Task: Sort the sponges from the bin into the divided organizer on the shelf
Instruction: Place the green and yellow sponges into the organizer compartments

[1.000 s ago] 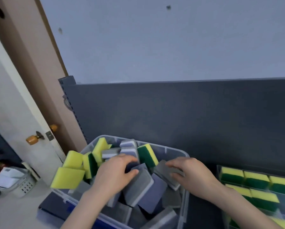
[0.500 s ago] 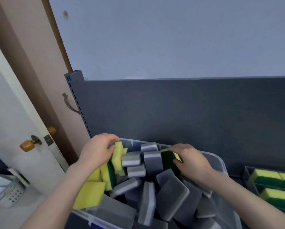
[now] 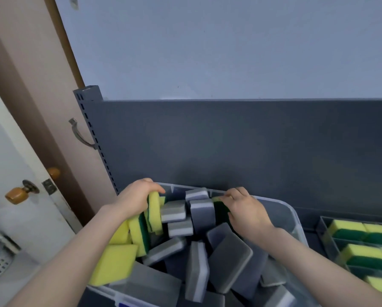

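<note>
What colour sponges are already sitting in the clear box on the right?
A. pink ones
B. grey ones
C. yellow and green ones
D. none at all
C. The divided organizer at the right edge holds rows of yellow and green sponges, while the grey sponges all lie in the bin.

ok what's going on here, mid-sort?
A person is reaching into the clear bin of mixed sponges with both bare hands. The left hand has its grip around an upright yellow-and-green sponge at the bin's left side; the right hand is closing on another green-backed sponge near the back wall. Grey sponges fill most of the bin. The divided organizer on the right already holds rows of yellow-and-green ones.
</note>
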Tool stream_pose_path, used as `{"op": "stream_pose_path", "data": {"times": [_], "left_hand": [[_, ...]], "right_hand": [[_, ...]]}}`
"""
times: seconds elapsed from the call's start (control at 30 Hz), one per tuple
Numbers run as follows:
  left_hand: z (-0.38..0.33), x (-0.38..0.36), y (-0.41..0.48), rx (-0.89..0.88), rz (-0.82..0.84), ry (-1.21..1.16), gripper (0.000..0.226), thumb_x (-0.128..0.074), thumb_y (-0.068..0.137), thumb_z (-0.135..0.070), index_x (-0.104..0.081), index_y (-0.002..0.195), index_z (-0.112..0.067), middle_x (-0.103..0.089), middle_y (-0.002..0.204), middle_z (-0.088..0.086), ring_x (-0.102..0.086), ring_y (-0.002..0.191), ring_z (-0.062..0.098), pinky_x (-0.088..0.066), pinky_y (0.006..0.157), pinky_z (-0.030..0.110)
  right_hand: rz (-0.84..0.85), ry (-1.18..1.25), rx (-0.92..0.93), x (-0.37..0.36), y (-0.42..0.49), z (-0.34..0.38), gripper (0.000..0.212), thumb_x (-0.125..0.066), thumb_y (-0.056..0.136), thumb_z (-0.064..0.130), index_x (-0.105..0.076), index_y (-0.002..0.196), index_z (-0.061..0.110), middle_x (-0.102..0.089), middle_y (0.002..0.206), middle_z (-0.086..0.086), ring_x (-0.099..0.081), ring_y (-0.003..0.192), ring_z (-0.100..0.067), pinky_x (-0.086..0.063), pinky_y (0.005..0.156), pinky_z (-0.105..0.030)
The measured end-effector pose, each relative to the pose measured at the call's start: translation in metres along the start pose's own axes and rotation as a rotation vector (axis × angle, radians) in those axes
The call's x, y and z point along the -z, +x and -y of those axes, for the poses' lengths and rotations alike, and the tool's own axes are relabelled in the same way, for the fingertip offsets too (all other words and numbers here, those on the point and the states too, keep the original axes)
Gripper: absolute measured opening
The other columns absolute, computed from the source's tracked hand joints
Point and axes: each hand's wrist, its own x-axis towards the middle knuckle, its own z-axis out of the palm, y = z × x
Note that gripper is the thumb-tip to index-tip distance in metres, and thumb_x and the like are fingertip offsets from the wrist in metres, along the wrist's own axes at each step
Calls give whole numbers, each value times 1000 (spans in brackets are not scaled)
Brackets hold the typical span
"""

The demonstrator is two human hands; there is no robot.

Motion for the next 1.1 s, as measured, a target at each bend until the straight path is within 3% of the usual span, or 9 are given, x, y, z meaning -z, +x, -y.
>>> {"op": "stream_pose_path", "data": {"times": [0.13,0.27,0.43,0.57,0.73,0.83,1.0,1.1], "left_hand": [[-4,7,-8,-30,13,-36,54,-57,73,12,-68,93,-37,-53,96,-8,-55,92,18,-47,79,33],[-16,22,-23,-21,103,-84,34,-78,72,-14,-63,95,-33,-55,106,-11,-52,99,10,-44,89,32],[-49,35,-56,9,-73,-352,26,-77,76,-21,-59,91,-33,-65,90,-14,-61,86,6,-50,80,36],[-87,31,-75,17,-259,-486,28,-75,77,-23,-59,96,-36,-65,88,-19,-60,84,1,-49,74,30],[-129,18,-78,-18,-408,-607,40,-72,79,-12,-61,110,-34,-64,101,-25,-55,96,-9,-38,77,4],[-154,8,-74,-19,-411,-563,46,-69,81,-8,-58,119,-32,-60,112,-20,-52,103,-2,-36,85,10],[-206,-9,-75,-3,-452,-576,52,-65,84,-4,-54,127,-31,-52,116,-17,-42,103,-7,-27,84,-3],[-241,-23,-75,11,-449,-593,55,-62,87,-3,-50,131,-32,-47,118,-16,-42,109,-1,-31,90,13]], "right_hand": [[8,-26,-53,-3,-9,-4,37,-47,82,9,-53,115,22,-46,120,1,-41,112,-21,-42,69,-29],[75,53,-135,2,-18,-9,20,-50,81,17,-48,101,18,-54,111,-2,-54,98,-27,-37,60,-31],[-90,239,-268,21,-34,-21,23,-54,78,14,-51,99,22,-61,103,3,-58,83,-25,-38,58,-30],[-266,396,-332,31,-59,-25,25,-63,75,15,-52,93,28,-62,91,9,-54,75,-16,-37,59,-26],[-449,693,-383,41,-94,-31,38,-73,70,7,-54,88,35,-63,82,20,-60,79,1,-46,64,-11],[-517,793,-409,44,-111,-39,44,-75,69,5,-56,88,39,-65,85,19,-59,81,6,-46,66,-7],[-555,885,-410,51,-133,-65,40,-75,70,2,-60,94,31,-68,89,14,-64,82,-1,-51,70,-18],[-586,884,-398,58,-149,-86,40,-75,70,1,-61,95,30,-68,89,16,-63,81,2,-50,69,-12]]}}
